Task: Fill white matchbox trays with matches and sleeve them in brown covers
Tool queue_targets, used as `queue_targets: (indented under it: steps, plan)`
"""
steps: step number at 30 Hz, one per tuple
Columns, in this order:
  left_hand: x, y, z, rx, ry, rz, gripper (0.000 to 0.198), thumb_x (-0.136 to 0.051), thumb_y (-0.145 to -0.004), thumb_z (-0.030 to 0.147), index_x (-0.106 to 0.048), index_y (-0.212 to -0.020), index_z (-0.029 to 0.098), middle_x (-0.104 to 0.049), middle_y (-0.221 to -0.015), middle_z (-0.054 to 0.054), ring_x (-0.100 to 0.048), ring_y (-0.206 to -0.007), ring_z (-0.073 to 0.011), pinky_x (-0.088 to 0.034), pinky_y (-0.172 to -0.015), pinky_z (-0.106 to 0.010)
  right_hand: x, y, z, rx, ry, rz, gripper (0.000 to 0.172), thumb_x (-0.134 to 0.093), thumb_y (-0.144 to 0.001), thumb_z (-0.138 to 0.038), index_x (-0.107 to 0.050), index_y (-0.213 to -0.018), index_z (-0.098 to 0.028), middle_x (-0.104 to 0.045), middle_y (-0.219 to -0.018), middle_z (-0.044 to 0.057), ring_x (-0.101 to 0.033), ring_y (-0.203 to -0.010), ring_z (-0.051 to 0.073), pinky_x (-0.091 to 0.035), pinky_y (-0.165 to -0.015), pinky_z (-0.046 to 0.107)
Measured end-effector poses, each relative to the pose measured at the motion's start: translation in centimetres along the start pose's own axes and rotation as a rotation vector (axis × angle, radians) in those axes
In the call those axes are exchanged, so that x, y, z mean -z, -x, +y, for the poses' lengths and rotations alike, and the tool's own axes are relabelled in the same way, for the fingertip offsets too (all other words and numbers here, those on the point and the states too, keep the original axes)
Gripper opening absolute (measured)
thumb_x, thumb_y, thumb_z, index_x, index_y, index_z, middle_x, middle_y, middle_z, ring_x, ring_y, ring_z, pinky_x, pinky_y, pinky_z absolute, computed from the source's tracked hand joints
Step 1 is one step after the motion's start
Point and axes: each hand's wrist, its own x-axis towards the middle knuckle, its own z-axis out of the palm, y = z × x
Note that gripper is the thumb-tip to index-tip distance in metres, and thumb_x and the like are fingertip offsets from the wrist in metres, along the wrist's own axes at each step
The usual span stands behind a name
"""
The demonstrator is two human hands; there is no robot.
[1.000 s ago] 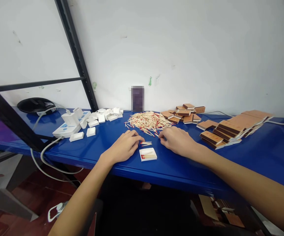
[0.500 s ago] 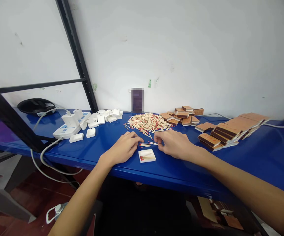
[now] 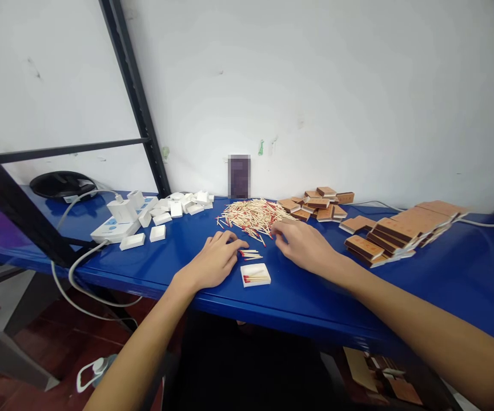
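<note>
Head view: the loose matches point(image 3: 250, 255) lie in a small row on the blue table point(image 3: 444, 279), just beyond the open white tray point(image 3: 255, 274), which already holds a few red-tipped sticks. The left hand point(image 3: 212, 262) rests palm down beside them, fingers curled, fingertips at the row; whether it pinches any stick cannot be told. The right hand point(image 3: 302, 242) reaches with loosely bent fingers to the near edge of the match pile point(image 3: 253, 214); its grip is hidden. Judgement: the sticks are very light, thin, stiff and apt to snap or roll; best taken at mid-shaft, several together, heads aligned. Further out, left: empty white trays point(image 3: 173, 206) and a power strip point(image 3: 116, 228) with cable. Right: brown box sleeves point(image 3: 321, 200) and stacked boxes point(image 3: 394, 231)
</note>
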Motion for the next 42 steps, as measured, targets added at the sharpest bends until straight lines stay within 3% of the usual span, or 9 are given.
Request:
queue_targets:
  steps: [4, 9, 16, 25, 30, 34, 38, 42]
  plan:
    - [0.1, 0.0, -0.1, -0.007, 0.005, -0.012, 0.039, -0.031, -0.102, 0.022, -0.057, -0.131, 0.028, -0.052, -0.123, -0.009, -0.048, -0.113, -0.0258, -0.04, -0.096, -0.046, 0.1, 0.0, 1.2, -0.013, 0.13, -0.073, 0.019, -0.048, -0.089, -0.012, -0.065, -0.096, -0.017, -0.068, -0.101, 0.012, -0.062, -0.094, 0.024, -0.038, -0.074, 0.03]
    - [0.0, -0.1, -0.3, -0.013, 0.007, -0.012, 0.041, -0.031, -0.102, 0.024, -0.056, -0.133, 0.031, -0.052, -0.123, -0.008, -0.048, -0.113, -0.0254, -0.039, -0.096, -0.045, -0.5, 0.1, 1.3, 0.047, 0.103, -0.163, 0.03, -0.047, -0.088, -0.005, -0.067, -0.105, -0.019, -0.069, -0.106, 0.01, -0.061, -0.102, 0.024, -0.037, -0.079, 0.03]
    - [-0.1, -0.1, -0.3, -0.016, -0.002, -0.011, 0.041, -0.032, -0.102, 0.023, -0.056, -0.133, 0.03, -0.052, -0.122, -0.008, -0.049, -0.112, -0.0257, -0.04, -0.095, -0.045, -0.6, 0.3, 1.2, 0.109, 0.057, -0.125, 0.031, -0.045, -0.086, -0.003, -0.064, -0.106, -0.019, -0.069, -0.102, 0.009, -0.06, -0.097, 0.023, -0.036, -0.077, 0.031]
    - [0.1, 0.0, -0.2, -0.011, 0.012, -0.001, 0.039, -0.033, -0.101, 0.022, -0.058, -0.129, 0.029, -0.053, -0.122, -0.008, -0.049, -0.112, -0.0253, -0.04, -0.096, -0.045, -0.6, 0.3, 1.0, 0.078, 0.058, -0.105, 0.03, -0.043, -0.096, -0.016, -0.063, -0.118, -0.019, -0.067, -0.115, 0.012, -0.059, -0.11, 0.026, -0.039, -0.087, 0.035]
    - [0.1, 0.0, -0.1, -0.007, 0.012, 0.001, 0.038, -0.032, -0.102, 0.023, -0.058, -0.13, 0.029, -0.053, -0.123, -0.008, -0.049, -0.113, -0.0252, -0.04, -0.097, -0.046, -1.5, 0.0, 1.6, 0.095, -0.014, -0.087, 0.027, -0.047, -0.098, -0.026, -0.062, -0.118, -0.016, -0.066, -0.116, 0.013, -0.059, -0.108, 0.026, -0.041, -0.089, 0.036]
    - [0.1, 0.0, -0.2, -0.01, 0.007, 0.001, 0.038, -0.032, -0.102, 0.024, -0.058, -0.13, 0.029, -0.053, -0.122, -0.008, -0.049, -0.113, -0.0248, -0.04, -0.097, -0.046, -1.5, -0.3, 1.6, 0.081, -0.052, -0.07, 0.027, -0.05, -0.093, -0.017, -0.064, -0.117, -0.016, -0.069, -0.108, 0.01, -0.061, -0.101, 0.023, -0.041, -0.086, 0.032]
    - [0.1, 0.0, -0.2, -0.017, 0.005, -0.001, 0.038, -0.031, -0.103, 0.025, -0.058, -0.13, 0.029, -0.053, -0.122, -0.008, -0.049, -0.113, -0.0249, -0.04, -0.097, -0.045, -0.6, -0.4, 1.3, -0.03, -0.023, -0.118, 0.035, -0.051, -0.087, -0.01, -0.066, -0.117, -0.017, -0.072, -0.1, 0.007, -0.064, -0.093, 0.02, -0.041, -0.08, 0.029]
    - [0.0, -0.1, -0.3, -0.026, 0.001, 0.005, 0.04, -0.029, -0.104, 0.028, -0.058, -0.131, 0.029, -0.053, -0.121, -0.008, -0.049, -0.11, -0.0246, -0.04, -0.097, -0.044, -0.4, -0.3, 1.5, -0.017, 0.015, -0.138, 0.038, -0.049, -0.089, -0.011, -0.065, -0.122, -0.019, -0.07, -0.112, 0.01, -0.062, -0.103, 0.022, -0.041, -0.086, 0.032]
